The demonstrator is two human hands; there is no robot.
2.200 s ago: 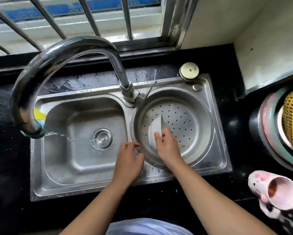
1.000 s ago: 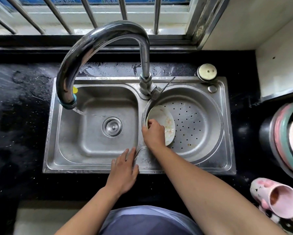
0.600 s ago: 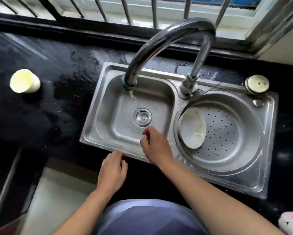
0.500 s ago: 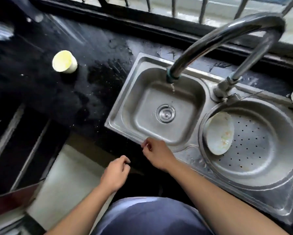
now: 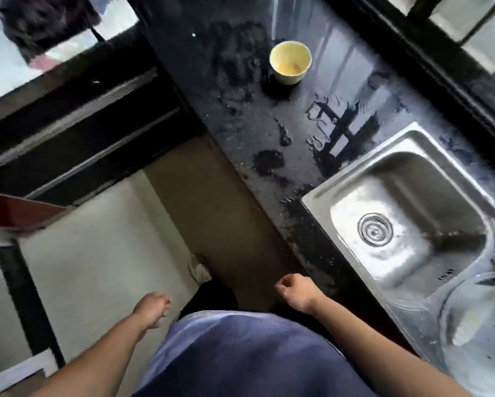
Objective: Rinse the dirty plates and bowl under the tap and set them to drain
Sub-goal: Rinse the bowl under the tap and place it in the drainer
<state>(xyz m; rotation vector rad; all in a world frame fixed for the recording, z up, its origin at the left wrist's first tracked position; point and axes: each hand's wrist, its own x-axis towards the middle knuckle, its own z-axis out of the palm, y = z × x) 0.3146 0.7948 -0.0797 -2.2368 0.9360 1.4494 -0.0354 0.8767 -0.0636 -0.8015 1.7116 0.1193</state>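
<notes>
A pale yellow bowl point(image 5: 290, 62) with orange residue inside stands upright on the wet black counter point(image 5: 240, 90), far from both hands. A white plate point(image 5: 474, 319) leans, blurred, in the perforated drain basin point(image 5: 458, 293) at the right edge. The left sink basin point(image 5: 407, 224) holds only its drain. My left hand point(image 5: 151, 308) hangs over the floor with loosely curled fingers, holding nothing. My right hand point(image 5: 296, 287) is a closed fist just off the counter's front edge, empty.
The counter runs diagonally from upper middle to lower right, with water puddles near the sink. Pale floor tiles point(image 5: 97, 253) and a dark cabinet front lie to the left. A barred window point(image 5: 475, 30) sits at the upper right. The tap spout is a dark blur over the basin.
The view has swung left, so the sink moved to the right edge and the yellow bowl came toward the middle. My right hand left the plate and both hands dropped off the sink rim.
</notes>
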